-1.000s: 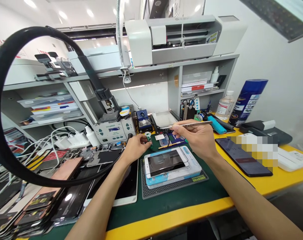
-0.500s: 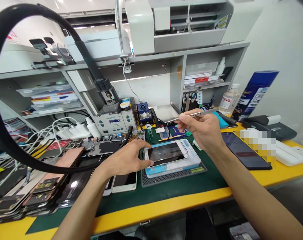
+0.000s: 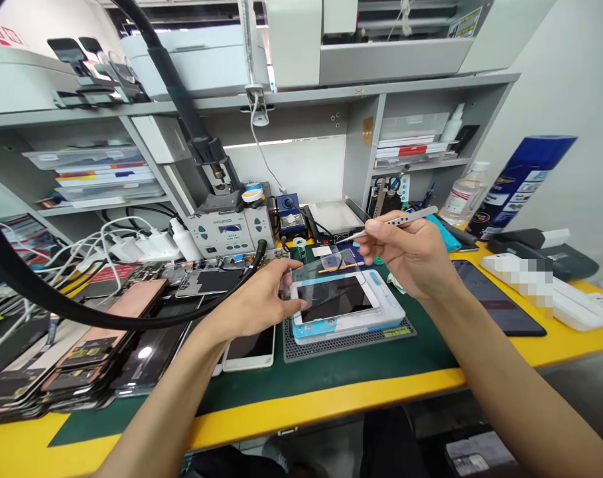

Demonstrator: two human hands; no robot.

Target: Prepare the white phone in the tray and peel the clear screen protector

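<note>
Phone [image 3: 338, 297] lying near the table's [image 3: 331, 406] front edge, left hand [image 3: 256, 299] holding a clear sheet [image 3: 326, 267] above it, right hand [image 3: 405, 255] gripping tweezers [image 3: 401, 220]

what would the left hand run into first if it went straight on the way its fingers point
The left hand would meet the clear sheet at its fingertips first. Beyond that, probably the white phone just below its line, though depth is unclear.
</note>
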